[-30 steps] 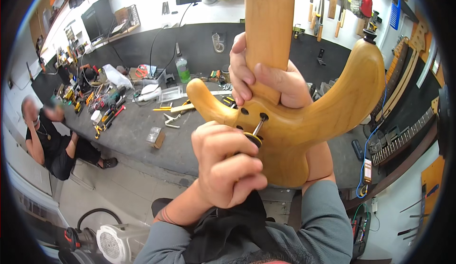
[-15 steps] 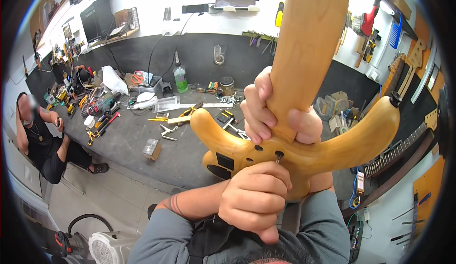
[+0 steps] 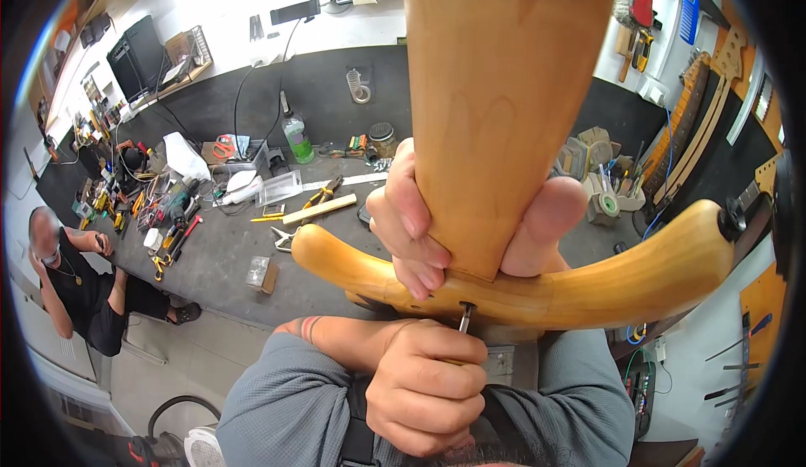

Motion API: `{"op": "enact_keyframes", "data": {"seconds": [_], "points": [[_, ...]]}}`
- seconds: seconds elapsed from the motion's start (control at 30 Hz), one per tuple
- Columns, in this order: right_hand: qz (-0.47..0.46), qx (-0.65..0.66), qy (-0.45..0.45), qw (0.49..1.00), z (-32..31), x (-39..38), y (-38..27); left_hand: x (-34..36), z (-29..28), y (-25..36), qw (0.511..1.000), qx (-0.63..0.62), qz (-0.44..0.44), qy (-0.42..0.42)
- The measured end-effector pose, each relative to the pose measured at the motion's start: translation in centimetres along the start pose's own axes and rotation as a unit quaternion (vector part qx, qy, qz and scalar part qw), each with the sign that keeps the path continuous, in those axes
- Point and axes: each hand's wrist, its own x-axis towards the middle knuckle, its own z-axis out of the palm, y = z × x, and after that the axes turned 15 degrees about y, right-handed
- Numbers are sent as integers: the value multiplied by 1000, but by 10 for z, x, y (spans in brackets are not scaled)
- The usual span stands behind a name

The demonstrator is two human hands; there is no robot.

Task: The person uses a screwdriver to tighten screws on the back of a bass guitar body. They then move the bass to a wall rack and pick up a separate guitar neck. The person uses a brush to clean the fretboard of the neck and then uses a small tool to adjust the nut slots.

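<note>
A honey-coloured wooden electric guitar or bass [image 3: 621,295] is held upright before me, its neck [image 3: 512,106] rising toward the camera. My right hand [image 3: 403,215] wraps the neck from behind at its base, fingers on the left side and thumb on the right. Below it, my left hand [image 3: 428,387] is closed in a fist round a screwdriver [image 3: 464,320]. Only its thin metal shaft shows, with its tip at a dark hole in the body near the neck joint. The handle is hidden in the fist. A strap button [image 3: 732,219] caps the right horn.
Behind the guitar runs a dark workbench [image 3: 227,253] with pliers [image 3: 326,191], a wooden strip [image 3: 320,209], a small box [image 3: 263,274] and a spray bottle [image 3: 297,135]. Tools crowd its left end. Another person [image 3: 71,274] sits at far left. Guitar necks [image 3: 684,123] hang at right.
The guitar has tilted, so its body shows more edge-on and its neck looms closer. Both hands have shifted left with it; the left hand sits lower, with more of the shaft showing.
</note>
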Motion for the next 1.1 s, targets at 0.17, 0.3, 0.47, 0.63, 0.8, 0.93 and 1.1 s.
{"op": "enact_keyframes", "data": {"seconds": [0.17, 0.3, 0.47, 0.63, 0.8, 0.93, 1.1], "points": [[15, -30, -70, 997, -6, -7, -4, -33, -19, 34, 989, -44, -91, -103], [20, 13, -12, 1000, -6, -3, -3, 5, -4, -3, 999, -18, -12, -46], [6, 10, 14, 1000, -2, -4, -4, 19, -11, -6, 992, -19, -17, -122], [-38, 2, 16, 999, -14, 10, -1, 26, -12, -18, 988, 37, -55, -136], [-82, 34, -23, 996, -33, 22, 2, 22, -4, 3, 999, -21, -10, -27], [-82, 33, -25, 996, -34, 22, 6, 14, -23, 2, 996, 8, -92, 3], [-84, -8, -32, 996, -29, 17, 5, 3, -35, 6, 992, 55, -110, 3]]}}
